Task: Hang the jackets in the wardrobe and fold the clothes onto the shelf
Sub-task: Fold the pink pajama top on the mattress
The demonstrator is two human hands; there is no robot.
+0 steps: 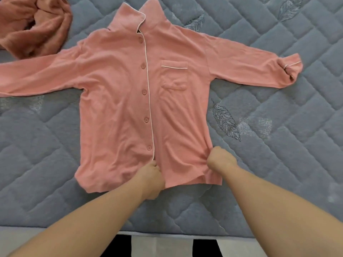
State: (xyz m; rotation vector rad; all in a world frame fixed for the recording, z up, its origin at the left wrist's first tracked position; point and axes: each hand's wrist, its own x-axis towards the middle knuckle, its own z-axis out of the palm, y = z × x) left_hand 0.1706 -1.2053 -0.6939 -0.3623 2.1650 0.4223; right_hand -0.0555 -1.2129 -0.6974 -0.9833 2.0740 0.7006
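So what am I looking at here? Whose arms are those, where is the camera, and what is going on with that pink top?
There is no machine here: these are a person's two bare arms. The one picture comes from a camera worn on the person's head, looking forward and down, so the arms reach in from the bottom edge. The surface is a grey quilted mattress stitched with feather shapes. Spread flat on it, front side up and sleeves out, lies a pink button-up pyjama shirt with white piping and a chest pocket. The left hand grips its bottom hem near the button line; the right hand grips the hem near the side seam. A crumpled fuzzy pink garment sits at the top left corner.
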